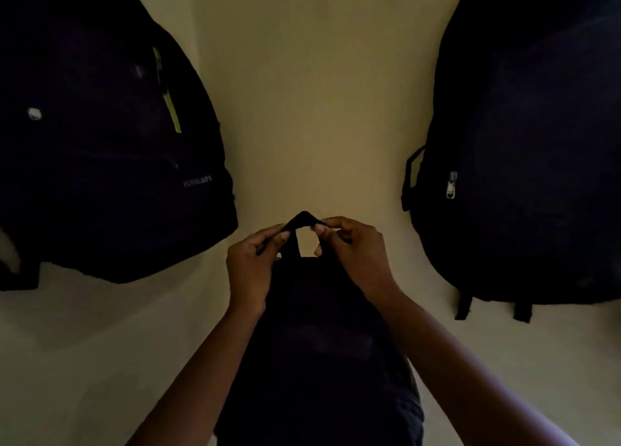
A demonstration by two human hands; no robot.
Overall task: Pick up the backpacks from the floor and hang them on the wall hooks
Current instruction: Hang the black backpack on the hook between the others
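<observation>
Pinched between the fingers of the left hand (250,264) and right hand (349,249), the loop (303,217) of a dark backpack (319,344) is held up against the wall (319,109), midway between two hung backpacks, left (100,143) and right (524,160).

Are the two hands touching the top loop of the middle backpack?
Touching. The head view shows the left hand and right hand pinching the top loop of the middle backpack.
</observation>
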